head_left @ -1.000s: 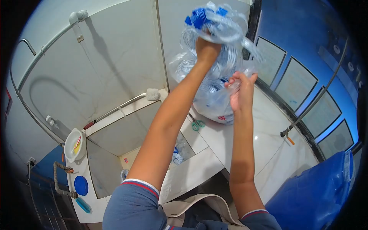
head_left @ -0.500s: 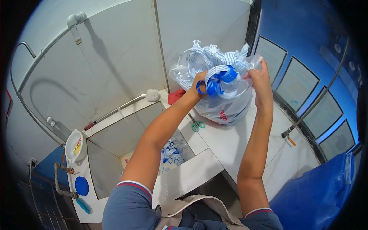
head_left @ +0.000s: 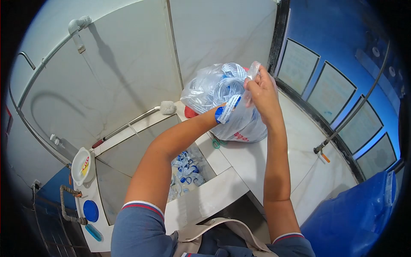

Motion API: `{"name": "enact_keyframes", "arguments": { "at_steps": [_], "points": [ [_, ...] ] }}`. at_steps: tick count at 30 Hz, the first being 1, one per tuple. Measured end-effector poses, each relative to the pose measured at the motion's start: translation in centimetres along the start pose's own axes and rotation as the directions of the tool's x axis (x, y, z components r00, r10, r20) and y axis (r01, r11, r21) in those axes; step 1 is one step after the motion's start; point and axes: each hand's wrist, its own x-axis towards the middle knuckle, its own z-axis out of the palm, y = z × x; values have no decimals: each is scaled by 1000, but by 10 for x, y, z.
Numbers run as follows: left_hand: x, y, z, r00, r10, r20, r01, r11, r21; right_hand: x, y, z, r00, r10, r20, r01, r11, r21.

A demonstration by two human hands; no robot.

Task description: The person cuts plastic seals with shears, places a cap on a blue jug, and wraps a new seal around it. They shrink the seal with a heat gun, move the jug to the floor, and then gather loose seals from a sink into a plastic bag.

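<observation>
Your right hand (head_left: 263, 92) has its fingers closed on the rim of the plastic bag (head_left: 250, 128), upright on the table (head_left: 299, 145). Your left hand (head_left: 221, 107) reaches inside, its fingers hidden, so you cannot tell their grip. Printed bands (head_left: 229, 89) fill the bag; loose bands (head_left: 187, 169) lie in the sink (head_left: 128, 147).

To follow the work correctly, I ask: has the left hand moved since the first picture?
Yes. Against the fixed tap at the right, the left hand is much lower in the view, down at the mouth of the bag.
</observation>
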Motion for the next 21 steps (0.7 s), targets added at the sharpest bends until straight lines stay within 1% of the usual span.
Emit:
{"name": "enact_keyframes", "arguments": {
  "at_steps": [3, 5, 7, 9, 10, 12, 13, 15, 19, 21],
  "points": [
    [4, -5, 1, 1000, 11, -27, -12, 998, -57, -1, 3, 11, 999, -30, 40, 30, 999, -10],
    [8, -11, 2, 999, 14, -33, -17, 998, -67, 0, 8, 15, 996, -37, 80, 34, 999, 40],
    [11, -20, 2, 999, 2, -40, -6, 997, -82, 2, 12, 15, 996, -51, 69, 51, 999, -2],
    [16, -30, 5, 999, -6, -43, 3, 997, -80, -6, 11, 14, 990, -69, 120, 68, 998, 6],
    [18, -36, 8, 999, -8, -41, 5, 997, -73, -13, 8, 15, 990, -70, 121, 71, 997, 1],
    [24, -43, 12, 999, -12, -37, 9, 997, -74, -28, 3, 17, 994, -70, 82, 59, 990, 129],
    [26, -46, 17, 999, -15, -32, 12, 997, -76, -30, 6, 16, 994, -67, 88, 55, 990, 126],
    [32, -47, 22, 999, -16, -30, 13, 996, -91, -33, 9, 11, 995, -95, -23, 98, 984, 148],
    [48, -40, 33, 1000, -4, 0, 4, 990, -138, -29, 8, -3, 995, -87, -57, 96, 976, 196],
    [52, -31, 36, 1000, -10, 13, 13, 981, -194, -31, 9, -9, 997, -75, -16, 76, 977, 198]
  ]
}}
